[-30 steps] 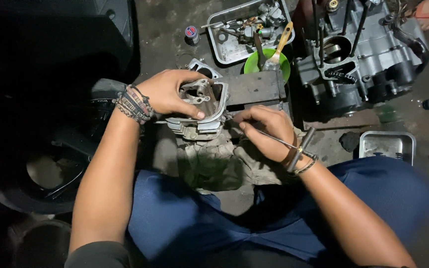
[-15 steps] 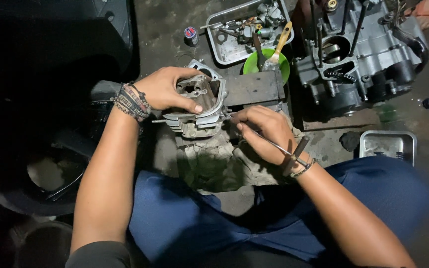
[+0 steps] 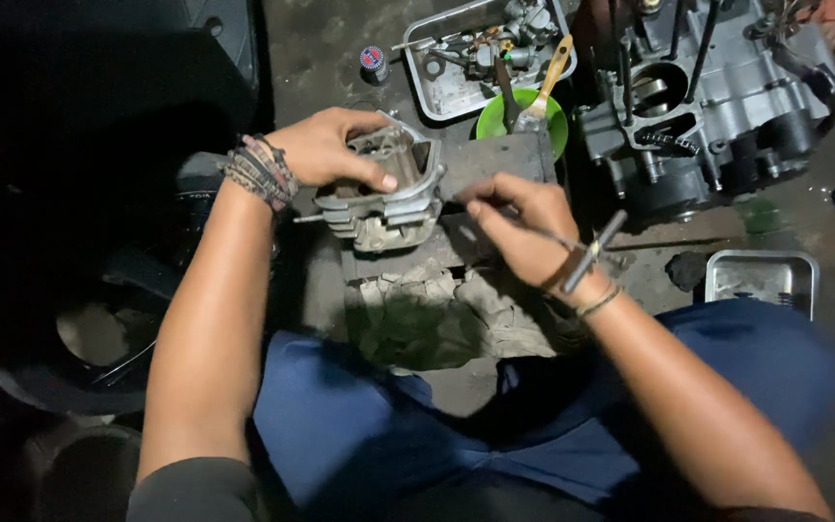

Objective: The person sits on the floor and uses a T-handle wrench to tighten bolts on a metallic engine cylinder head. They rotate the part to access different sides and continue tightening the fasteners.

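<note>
While the left hand [image 3: 335,147] lay curled over the top of a finned metal cylinder head [image 3: 384,193], thumb pressed against its near edge and fingers wrapped over the far side, the right hand [image 3: 519,222] pinched a thin T-handled tool [image 3: 572,246] between thumb and fingertips, its tip pointing toward the head's right side. The cylinder head sat on a dark block [image 3: 495,164] on the floor, just above a crumpled grey rag [image 3: 446,309] and the person's blue-clad knees. A stack of woven bracelets [image 3: 261,169] circled the left wrist. Beyond the block stood a green bowl [image 3: 524,116] with a paintbrush [image 3: 545,87] leaning in it, and behind that a metal tray [image 3: 456,87] of small parts. A large grey engine case [image 3: 717,97] filled the upper right, and a second, smaller metal tray [image 3: 761,280] lay near the right forearm. A small capped bottle [image 3: 373,63] stood well apart at the top.
</note>
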